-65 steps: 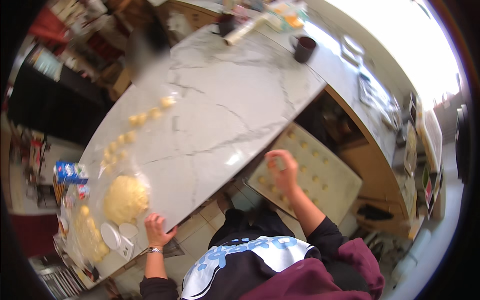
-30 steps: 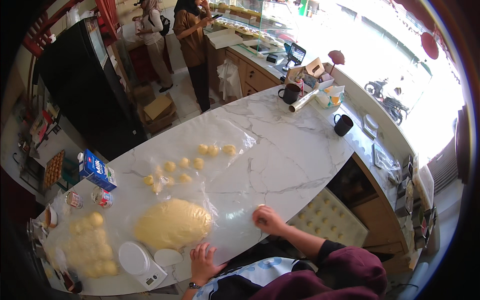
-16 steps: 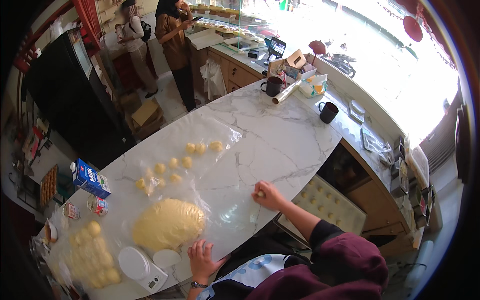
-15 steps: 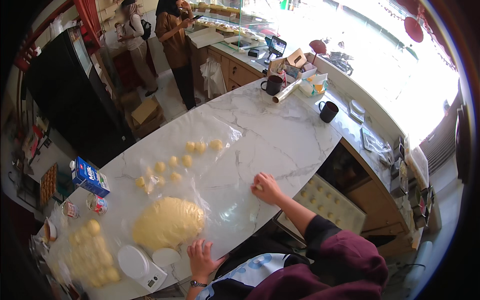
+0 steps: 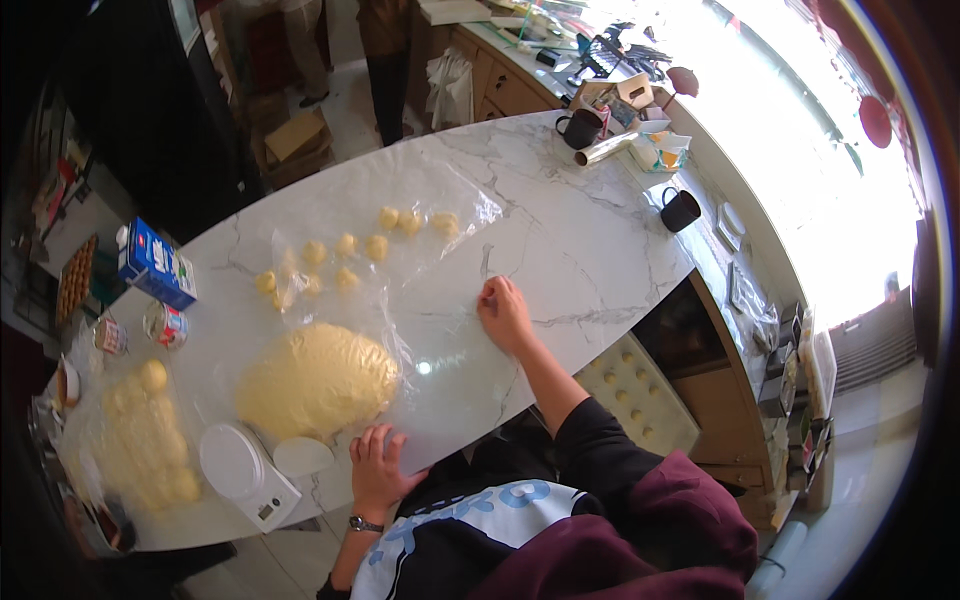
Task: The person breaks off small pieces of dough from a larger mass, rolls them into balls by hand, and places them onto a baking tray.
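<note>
My right hand [image 5: 503,312] is closed over the marble counter [image 5: 590,260], its fingers curled down around a small piece of dough that they now hide. At the counter's near edge my left hand [image 5: 383,468] lies flat with fingers spread, holding nothing. Just beyond it is a large mound of yellow dough [image 5: 318,380] under clear plastic. A round white scraper [image 5: 303,457] and a white digital scale [image 5: 250,475] are left of that hand. Several small dough balls [image 5: 376,247] sit farther back, on and under a clear plastic sheet [image 5: 440,185].
Covered dough balls [image 5: 140,440] fill the left end, near a blue milk carton [image 5: 157,265] and a tin [image 5: 165,325]. Two dark mugs, one [image 5: 680,210] nearer, stand at the right. A tray of dough balls [image 5: 640,395] sits below the counter, right of my arm. Two people stand beyond the counter.
The view has tipped downward, so the people's upper bodies are out of it. My right hand has moved slightly farther over the counter, and its dough no longer shows. My left hand stays at the edge.
</note>
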{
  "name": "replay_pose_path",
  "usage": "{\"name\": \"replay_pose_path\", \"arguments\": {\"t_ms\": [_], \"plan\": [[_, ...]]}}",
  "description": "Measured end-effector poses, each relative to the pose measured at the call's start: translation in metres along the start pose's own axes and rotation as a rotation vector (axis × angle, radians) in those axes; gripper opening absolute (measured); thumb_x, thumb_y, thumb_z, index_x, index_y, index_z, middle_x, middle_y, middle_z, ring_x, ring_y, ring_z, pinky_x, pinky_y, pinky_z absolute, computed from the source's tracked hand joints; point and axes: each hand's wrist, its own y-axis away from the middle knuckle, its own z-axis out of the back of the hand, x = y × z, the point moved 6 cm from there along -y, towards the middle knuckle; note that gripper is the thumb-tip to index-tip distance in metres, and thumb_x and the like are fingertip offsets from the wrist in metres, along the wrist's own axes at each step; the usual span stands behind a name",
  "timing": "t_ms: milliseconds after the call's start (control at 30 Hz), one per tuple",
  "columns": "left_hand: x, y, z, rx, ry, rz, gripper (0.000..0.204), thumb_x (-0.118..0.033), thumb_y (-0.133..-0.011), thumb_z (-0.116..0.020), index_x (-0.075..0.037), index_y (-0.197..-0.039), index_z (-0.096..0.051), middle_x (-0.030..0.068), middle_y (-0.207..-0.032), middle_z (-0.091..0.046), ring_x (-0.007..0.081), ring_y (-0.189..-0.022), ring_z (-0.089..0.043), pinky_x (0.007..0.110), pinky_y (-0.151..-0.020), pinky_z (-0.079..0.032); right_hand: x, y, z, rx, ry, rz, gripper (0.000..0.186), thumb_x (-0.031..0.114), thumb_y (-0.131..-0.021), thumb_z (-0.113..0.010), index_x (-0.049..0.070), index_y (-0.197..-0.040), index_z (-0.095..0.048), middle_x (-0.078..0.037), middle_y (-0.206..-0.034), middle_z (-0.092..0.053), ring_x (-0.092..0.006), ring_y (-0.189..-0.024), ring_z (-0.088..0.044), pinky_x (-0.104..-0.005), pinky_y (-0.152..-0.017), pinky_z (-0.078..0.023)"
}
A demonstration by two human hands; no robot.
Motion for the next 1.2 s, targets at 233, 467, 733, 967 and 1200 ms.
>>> {"name": "replay_pose_path", "arguments": {"t_ms": [233,467,733,967,1200], "plan": [[0.003,0.007,0.002,0.038,0.013,0.046,0.068,-0.04,-0.057,-0.084,-0.015,-0.111,-0.053,0.0092,-0.122,-0.049,0.0299,-0.119,-0.045,0.047,-0.097,-0.034,-0.022,0.049,0.044,0.099,0.055,0.011,0.019,0.002,-0.074,-0.064,0.007,-0.085,-0.05,-0.01,-0.086,-0.058,-0.0327,-0.082,-0.057,-0.0384,-0.074,-0.047],[0.006,0.004,0.005,0.023,-0.005,0.033,0.064,-0.045,-0.061,-0.083,-0.015,-0.109,-0.053,0.0097,-0.118,-0.051,0.03,-0.115,-0.047,0.046,-0.096,-0.034,0.025,0.055,-0.002,0.24,-0.103,0.027,0.016,0.003,-0.075,-0.064,0.005,-0.082,-0.05,-0.01,-0.081,-0.055,-0.0311,-0.079,-0.055,-0.0377,-0.071,-0.045],[-0.002,-0.001,0.001,0.013,0.031,0.012,0.064,-0.043,-0.061,-0.083,-0.014,-0.11,-0.053,0.0095,-0.122,-0.05,0.0289,-0.119,-0.046,0.047,-0.097,-0.034,-0.021,-0.007,0.028,-0.115,0.141,-0.025,0.012,0.005,-0.079,-0.061,0.005,-0.087,-0.052,-0.01,-0.085,-0.056,-0.0304,-0.081,-0.055,-0.0395,-0.076,-0.044],[0.004,0.007,0.003,0.022,0.034,0.037,0.062,-0.042,-0.061,-0.083,-0.014,-0.109,-0.054,0.0095,-0.122,-0.05,0.0292,-0.12,-0.045,0.047,-0.097,-0.034,-0.001,0.067,0.032,0.08,-0.176,-0.158,0.052,0.004,-0.078,-0.066,0.011,-0.126,-0.047,-0.008,-0.097,-0.064,-0.026,-0.091,-0.062,-0.0362,-0.085,-0.049],[0.003,0.0,0.004,0.005,0.063,0.03,0.064,-0.04,-0.06,-0.084,-0.014,-0.11,-0.054,0.0091,-0.122,-0.05,0.0293,-0.119,-0.045,0.047,-0.097,-0.034,-0.042,0.027,0.062,-0.005,-0.18,-0.239,0.046,0.009,-0.083,-0.072,0.006,-0.121,-0.047,-0.006,-0.097,-0.061,-0.0162,-0.085,-0.058,-0.0305,-0.078,-0.048]]}}
